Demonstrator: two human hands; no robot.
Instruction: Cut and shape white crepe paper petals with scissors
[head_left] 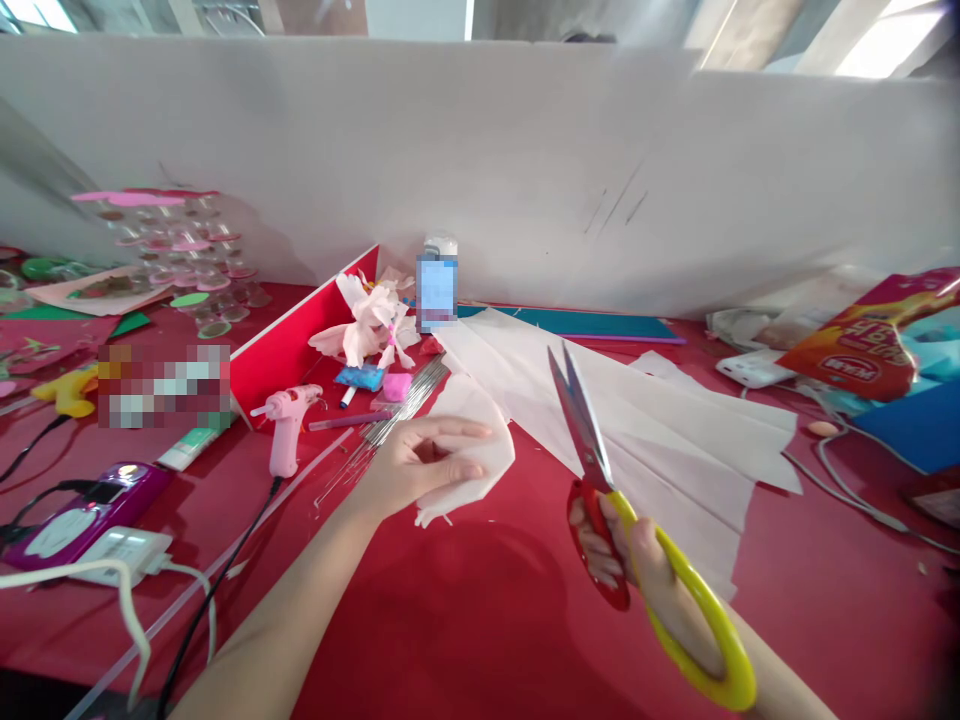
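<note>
My left hand (435,460) pinches a folded piece of white paper (480,410) between thumb and fingers, above the red table. In my right hand (637,550) is a pair of scissors (590,445) with one yellow and one red handle loop, my fingers through the loops. Its blades point up and away and stand slightly apart, not touching the paper piece. Behind both hands lie large white paper sheets (615,420), spread and overlapping. Left of the paper piece is a bundle of thin metal wires (409,400).
A pink glue gun (287,430) with a black cord lies at left, near a pale paper flower (367,325) and a red board (300,345). Stacked clear cups (187,250) stand at far left, beyond a purple power strip (90,510). An orange-red snack bag (870,350) sits at right.
</note>
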